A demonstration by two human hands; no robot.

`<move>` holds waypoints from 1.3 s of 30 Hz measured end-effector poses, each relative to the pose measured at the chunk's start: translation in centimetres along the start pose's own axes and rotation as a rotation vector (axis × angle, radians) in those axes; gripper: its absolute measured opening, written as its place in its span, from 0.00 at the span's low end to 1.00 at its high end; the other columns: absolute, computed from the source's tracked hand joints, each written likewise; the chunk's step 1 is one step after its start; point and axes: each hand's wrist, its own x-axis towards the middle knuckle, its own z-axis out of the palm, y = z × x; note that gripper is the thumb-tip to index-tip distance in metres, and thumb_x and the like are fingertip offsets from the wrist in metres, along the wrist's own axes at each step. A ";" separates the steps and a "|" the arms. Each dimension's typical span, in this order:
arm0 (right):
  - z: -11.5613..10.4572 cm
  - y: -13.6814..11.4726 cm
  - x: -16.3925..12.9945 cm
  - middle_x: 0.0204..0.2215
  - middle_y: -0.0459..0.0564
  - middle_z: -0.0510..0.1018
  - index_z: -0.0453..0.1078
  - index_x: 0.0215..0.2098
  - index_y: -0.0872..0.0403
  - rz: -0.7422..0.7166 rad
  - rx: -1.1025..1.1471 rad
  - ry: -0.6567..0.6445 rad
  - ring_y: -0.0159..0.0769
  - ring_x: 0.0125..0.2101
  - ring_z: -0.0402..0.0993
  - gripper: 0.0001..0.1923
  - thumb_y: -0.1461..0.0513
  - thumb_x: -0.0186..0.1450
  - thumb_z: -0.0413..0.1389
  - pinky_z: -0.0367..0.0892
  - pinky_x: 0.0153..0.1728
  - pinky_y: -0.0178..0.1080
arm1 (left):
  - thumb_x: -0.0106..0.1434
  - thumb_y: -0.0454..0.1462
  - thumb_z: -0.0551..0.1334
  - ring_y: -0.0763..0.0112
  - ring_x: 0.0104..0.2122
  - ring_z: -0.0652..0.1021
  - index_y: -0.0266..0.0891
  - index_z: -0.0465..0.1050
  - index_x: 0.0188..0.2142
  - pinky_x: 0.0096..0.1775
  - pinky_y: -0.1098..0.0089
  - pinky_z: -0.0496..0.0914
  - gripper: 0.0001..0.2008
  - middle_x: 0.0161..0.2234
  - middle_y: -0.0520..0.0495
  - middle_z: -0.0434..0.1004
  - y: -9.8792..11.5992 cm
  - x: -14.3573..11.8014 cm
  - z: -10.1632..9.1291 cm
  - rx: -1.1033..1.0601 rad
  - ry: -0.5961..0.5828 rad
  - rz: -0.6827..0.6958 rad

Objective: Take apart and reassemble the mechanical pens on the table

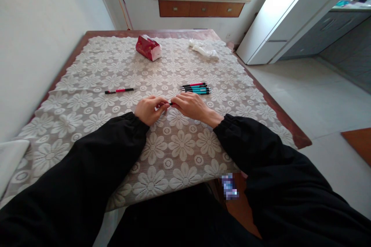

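Note:
Over the near middle of the table, my left hand and my right hand meet at a thin pen. Only a short black stretch of it shows between the fingertips; the rest is hidden. Both hands are closed in a pinch on it. Just beyond my right hand lies a row of several pens, teal and black, with a red and black one at the far side. To the left, apart from my left hand, a single red and black pen rests on the cloth.
A crocheted flower tablecloth covers the wooden table. Farther back lie a red tissue pack and a crumpled white plastic bag. A white wall runs along the left; a white fridge stands beyond the right edge.

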 end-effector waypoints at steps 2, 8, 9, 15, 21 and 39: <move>-0.1 0.1 0.0 0.35 0.51 0.80 0.73 0.43 0.54 -0.022 -0.039 -0.001 0.37 0.37 0.71 0.17 0.55 0.79 0.45 0.58 0.39 0.40 | 0.71 0.49 0.59 0.66 0.31 0.78 0.44 0.83 0.41 0.39 0.67 0.72 0.16 0.30 0.48 0.81 -0.1 0.0 0.0 -0.002 -0.017 0.002; -0.3 0.3 0.0 0.35 0.50 0.79 0.73 0.44 0.54 -0.060 -0.066 0.025 0.38 0.38 0.70 0.17 0.55 0.80 0.45 0.58 0.39 0.41 | 0.75 0.49 0.53 0.67 0.32 0.77 0.44 0.82 0.34 0.41 0.66 0.71 0.23 0.33 0.47 0.82 0.0 0.1 -0.3 -0.020 -0.044 0.034; -0.3 0.2 0.0 0.35 0.50 0.79 0.73 0.43 0.54 -0.058 -0.065 0.032 0.38 0.37 0.70 0.17 0.55 0.79 0.45 0.58 0.39 0.41 | 0.75 0.49 0.53 0.67 0.32 0.77 0.44 0.82 0.33 0.41 0.66 0.71 0.23 0.33 0.47 0.82 0.1 0.1 -0.4 -0.019 -0.042 0.037; -0.2 0.1 -0.1 0.36 0.51 0.79 0.74 0.44 0.54 -0.002 0.016 0.022 0.37 0.37 0.71 0.16 0.55 0.79 0.47 0.58 0.37 0.39 | 0.72 0.49 0.58 0.67 0.31 0.78 0.44 0.83 0.42 0.39 0.67 0.72 0.17 0.32 0.48 0.81 0.0 0.0 -0.2 -0.026 -0.027 0.041; -0.1 0.0 -0.2 0.37 0.51 0.81 0.75 0.45 0.55 0.048 0.097 -0.008 0.36 0.36 0.73 0.15 0.57 0.78 0.48 0.58 0.36 0.38 | 0.67 0.47 0.66 0.65 0.35 0.79 0.43 0.81 0.44 0.41 0.66 0.73 0.12 0.34 0.48 0.82 -0.2 0.0 0.1 -0.020 0.020 0.079; 0.1 -0.1 -0.2 0.38 0.52 0.81 0.72 0.45 0.54 0.051 0.162 0.018 0.37 0.37 0.74 0.12 0.58 0.78 0.47 0.61 0.39 0.38 | 0.72 0.49 0.57 0.62 0.37 0.79 0.42 0.83 0.40 0.43 0.63 0.73 0.19 0.36 0.44 0.84 -0.3 0.3 0.0 0.001 -0.022 0.112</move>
